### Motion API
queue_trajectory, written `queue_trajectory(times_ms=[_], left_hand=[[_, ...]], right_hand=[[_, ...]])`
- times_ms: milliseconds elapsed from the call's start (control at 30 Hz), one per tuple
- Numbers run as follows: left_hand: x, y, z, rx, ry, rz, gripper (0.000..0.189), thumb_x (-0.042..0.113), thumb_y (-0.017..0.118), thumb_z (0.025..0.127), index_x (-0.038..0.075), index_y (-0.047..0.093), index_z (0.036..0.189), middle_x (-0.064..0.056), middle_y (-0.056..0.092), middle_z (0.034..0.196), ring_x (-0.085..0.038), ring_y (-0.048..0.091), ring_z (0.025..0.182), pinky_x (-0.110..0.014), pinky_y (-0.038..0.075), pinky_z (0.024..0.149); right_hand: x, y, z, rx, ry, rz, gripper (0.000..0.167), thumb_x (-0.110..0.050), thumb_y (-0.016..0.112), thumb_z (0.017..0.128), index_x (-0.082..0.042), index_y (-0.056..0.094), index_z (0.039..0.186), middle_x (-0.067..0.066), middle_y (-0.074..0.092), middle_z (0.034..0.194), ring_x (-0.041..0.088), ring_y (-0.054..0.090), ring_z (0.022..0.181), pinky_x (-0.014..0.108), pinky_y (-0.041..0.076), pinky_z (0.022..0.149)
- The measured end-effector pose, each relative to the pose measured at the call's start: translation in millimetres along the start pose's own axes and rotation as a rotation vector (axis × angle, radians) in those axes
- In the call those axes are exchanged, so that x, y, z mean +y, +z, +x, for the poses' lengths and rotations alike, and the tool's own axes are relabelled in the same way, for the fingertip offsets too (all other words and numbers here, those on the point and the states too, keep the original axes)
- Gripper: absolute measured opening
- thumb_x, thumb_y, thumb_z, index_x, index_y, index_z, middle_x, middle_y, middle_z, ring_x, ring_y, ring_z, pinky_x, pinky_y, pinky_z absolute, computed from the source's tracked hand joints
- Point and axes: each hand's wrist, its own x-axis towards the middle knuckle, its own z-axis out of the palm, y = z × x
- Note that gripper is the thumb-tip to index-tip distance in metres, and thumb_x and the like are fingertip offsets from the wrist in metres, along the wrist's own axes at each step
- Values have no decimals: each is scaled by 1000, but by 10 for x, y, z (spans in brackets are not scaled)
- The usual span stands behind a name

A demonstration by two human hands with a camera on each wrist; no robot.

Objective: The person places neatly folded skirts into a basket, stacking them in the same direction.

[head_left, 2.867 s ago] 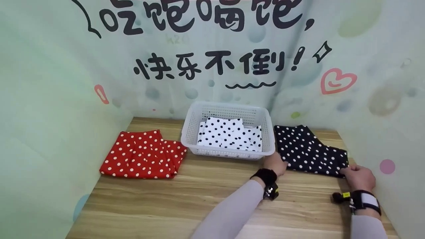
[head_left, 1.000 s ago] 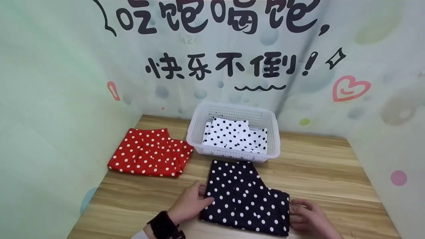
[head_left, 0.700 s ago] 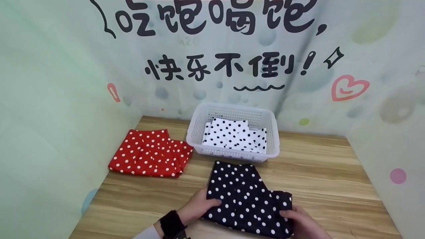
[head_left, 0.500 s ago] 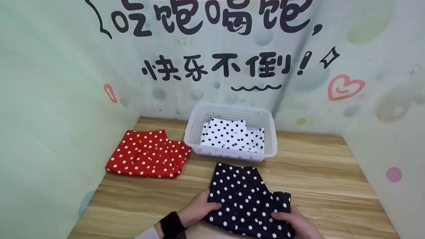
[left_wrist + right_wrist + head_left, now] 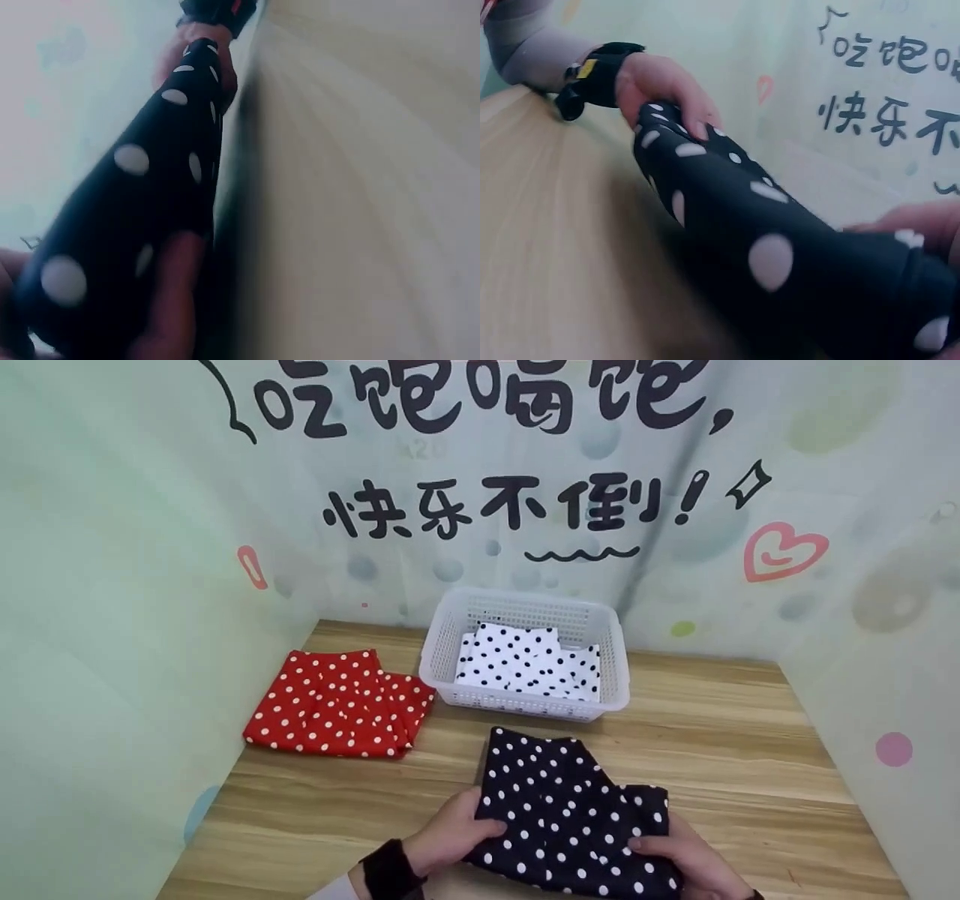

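Note:
Both hands hold a folded black garment with white dots (image 5: pixel 570 817), shaped like folded shorts or trousers, in front of the basket in the head view. My left hand (image 5: pixel 454 832) grips its left edge, thumb on top and the other fingers beneath, out of sight. On the right edge, my right hand (image 5: pixel 694 859) grips it the same way. Both wrist views show the folded edge of the garment (image 5: pixel 727 195) tilted above the tabletop, with a shadow under it. The left wrist view is dark and blurred around the left hand's finger (image 5: pixel 176 292).
A white plastic basket (image 5: pixel 525 706) stands at the back, holding a folded white garment with black dots (image 5: pixel 525 660). Left of it lies a folded red garment with white dots (image 5: pixel 337 705) on the wooden table (image 5: pixel 315 810). Printed fabric walls (image 5: pixel 112 622) enclose the back and sides.
The black garment has come from the right of the basket to the front middle. Both hands, briefly loose at its sides, now grip it with thumbs on top, and its near edge has tilted.

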Motion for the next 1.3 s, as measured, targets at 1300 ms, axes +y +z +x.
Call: queue_trajectory(times_ms=[1300], left_hand=[[948,-1052,1861,433,67,436,56,16,64,104,2,46,156,-18,58,154,-32,56,142,-43,46,120]], right_hand=[[-1640,3,1902,731,-385,-634,98,-6,80,91,-16,22,169,28,49,158,44,53,142,55,49,117]])
